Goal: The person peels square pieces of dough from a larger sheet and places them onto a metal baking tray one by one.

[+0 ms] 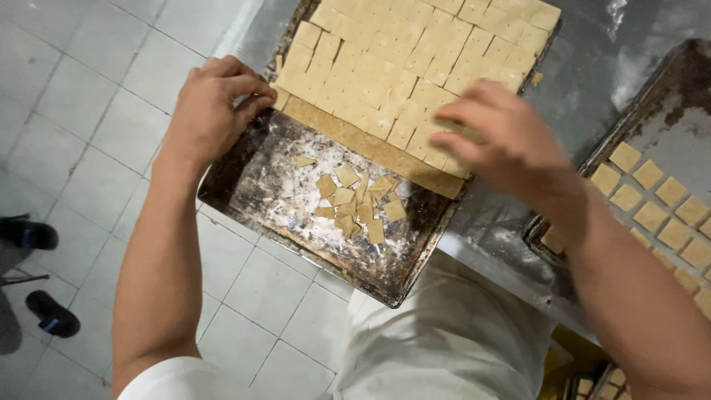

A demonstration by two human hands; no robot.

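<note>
Left hand (215, 111): fingers curled, pinching the left edge of the dough sheet (415, 67) at the tray's (244, 185) rim. Right hand (503, 137): fingers spread flat, blurred, resting on cut squares at the sheet's near right edge; nothing gripped that can be seen. Dough sheet: scored into squares, covering the tray's far half. Scraps (355, 200): loose pile on the floured near half of the tray. Second tray (644, 96): to the right, holding separate squares (652, 196) in rows. Shoes (44, 311): on the tiled floor, lower left.

Pale tiled floor (89, 89) lies beside a steel worktable (592, 67), floured in patches.
</note>
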